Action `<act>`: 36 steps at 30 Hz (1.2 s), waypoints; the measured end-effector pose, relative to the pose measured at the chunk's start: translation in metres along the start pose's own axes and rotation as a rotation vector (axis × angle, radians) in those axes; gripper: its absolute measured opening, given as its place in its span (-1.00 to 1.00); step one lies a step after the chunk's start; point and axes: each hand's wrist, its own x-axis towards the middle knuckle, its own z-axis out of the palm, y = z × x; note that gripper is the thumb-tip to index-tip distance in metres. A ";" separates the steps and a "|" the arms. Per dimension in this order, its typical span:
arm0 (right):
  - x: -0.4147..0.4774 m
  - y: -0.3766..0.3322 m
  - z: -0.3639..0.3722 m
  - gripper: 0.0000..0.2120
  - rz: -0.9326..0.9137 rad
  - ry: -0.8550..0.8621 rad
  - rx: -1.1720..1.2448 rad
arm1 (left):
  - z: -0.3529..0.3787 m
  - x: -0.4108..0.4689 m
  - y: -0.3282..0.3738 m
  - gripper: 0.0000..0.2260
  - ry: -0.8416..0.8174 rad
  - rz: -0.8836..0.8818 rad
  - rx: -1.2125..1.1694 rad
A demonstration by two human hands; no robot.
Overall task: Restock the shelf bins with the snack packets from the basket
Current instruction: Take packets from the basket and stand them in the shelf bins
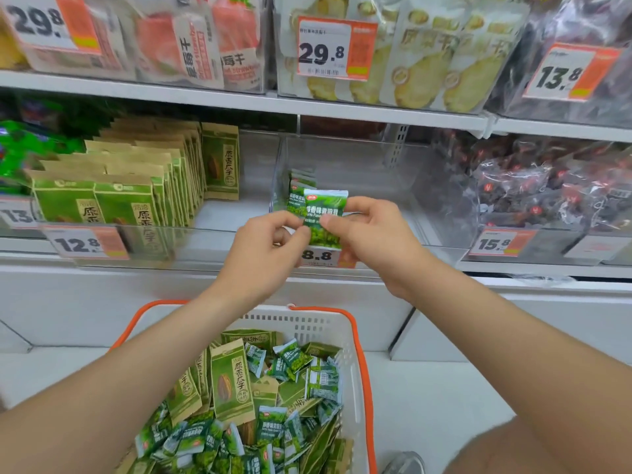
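A small green pea snack packet [325, 208] is held upright in front of a clear shelf bin [376, 186]. My left hand [270, 248] pinches its lower left edge and my right hand [372, 234] pinches its right side. Behind it, a few matching green packets [298, 189] stand at the bin's left end; most of the bin shows bare. Below, a white basket with an orange rim [359, 340] holds several green pea packets [301, 367] mixed with brown-and-green sunflower seed packets [231, 381].
The bin to the left is packed with sunflower seed packets [136, 186] above a 12.8 price tag [85, 242]. Dark wrapped snacks [547, 189] fill the bin on the right. The upper shelf carries dried fruit bags [427, 53]. An 8.8 tag [318, 256] sits under my hands.
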 end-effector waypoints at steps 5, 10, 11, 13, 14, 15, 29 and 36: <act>0.042 -0.009 0.008 -0.83 -0.108 0.149 -0.097 | -0.013 0.022 0.004 -0.92 0.290 0.238 0.281; 0.107 0.002 0.018 -0.75 0.049 -0.013 -0.338 | -0.021 0.050 -0.012 -0.51 0.114 0.261 0.497; 0.119 0.006 0.022 -0.69 0.087 -0.044 -0.393 | -0.022 0.054 -0.015 -0.44 0.060 0.221 0.524; 0.138 0.013 0.031 -0.64 0.154 -0.104 -0.473 | -0.023 0.063 -0.021 -0.36 0.009 0.151 0.611; 0.147 0.016 0.035 -0.65 0.182 -0.126 -0.497 | -0.024 0.067 -0.022 -0.36 -0.004 0.136 0.650; 0.154 0.017 0.038 -0.66 0.210 -0.138 -0.512 | -0.025 0.070 -0.025 -0.37 -0.019 0.134 0.673; 0.197 0.032 0.058 -0.64 0.157 0.062 -0.779 | -0.028 0.081 -0.048 -0.40 -0.146 0.101 0.657; 0.184 0.024 0.048 -0.69 0.268 0.024 -0.778 | -0.029 0.078 -0.050 -0.40 -0.151 0.103 0.593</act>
